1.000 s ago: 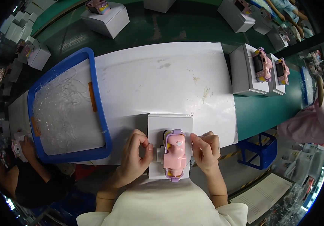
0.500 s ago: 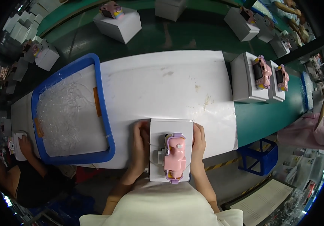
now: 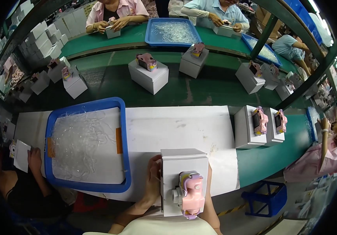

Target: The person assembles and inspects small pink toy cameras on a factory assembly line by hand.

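Close in front of me is a white box (image 3: 184, 162), gripped from both sides. Lying on it is a pink toy camera (image 3: 194, 194) with purple trim and a grey lens that points left. My left hand (image 3: 152, 178) presses against the box's left side, its fingers bent around toward the back. On the opposite side, my right hand (image 3: 208, 192) shows only as a narrow strip past the box edge; its fingers are mostly hidden. Neither hand touches the toy camera.
A blue-rimmed tray (image 3: 126, 149) of clear plastic pieces sits at left on a white sheet (image 3: 168, 125). At right stand white boxes (image 3: 247, 129) topped by pink toy cameras. A green conveyor (image 3: 109, 88) carries more beyond. Co-workers sit across and at both sides; a blue stool (image 3: 265, 197) stands at right.
The view has tilted up, bringing the far co-workers into sight, so everything sits lower in the picture. My hands still hold the box, which now hides more of the right hand.
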A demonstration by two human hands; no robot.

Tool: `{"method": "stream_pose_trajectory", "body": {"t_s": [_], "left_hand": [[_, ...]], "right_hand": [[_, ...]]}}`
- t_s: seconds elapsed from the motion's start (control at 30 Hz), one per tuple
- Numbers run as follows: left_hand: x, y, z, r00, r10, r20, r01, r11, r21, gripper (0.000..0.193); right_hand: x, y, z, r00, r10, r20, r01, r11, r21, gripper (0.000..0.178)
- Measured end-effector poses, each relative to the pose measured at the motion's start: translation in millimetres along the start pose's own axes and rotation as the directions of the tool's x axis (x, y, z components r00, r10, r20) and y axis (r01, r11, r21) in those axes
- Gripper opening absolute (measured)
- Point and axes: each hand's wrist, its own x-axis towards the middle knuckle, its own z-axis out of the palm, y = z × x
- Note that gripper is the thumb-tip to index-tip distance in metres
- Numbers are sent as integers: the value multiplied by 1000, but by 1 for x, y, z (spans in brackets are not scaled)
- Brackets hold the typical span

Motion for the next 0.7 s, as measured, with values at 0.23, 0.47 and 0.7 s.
{"method": "stream_pose_trajectory", "body": {"t_s": [0.23,0.47,0.7], "left_hand": [[3,-8,-8,988,-119,99,140,961,-238,32],[-2,-40,-24,842,-441,312,538,741,-402,34],[-39,-9,-31,881,-179,439,258,958,-127,36]], "right_hand": [[-12,-5,-3,973,203,111,-218,966,141,26],[-18,7,-2,985,153,84,-166,970,176,27],[-17,-23,-10,944,265,196,-301,936,183,25]]}}
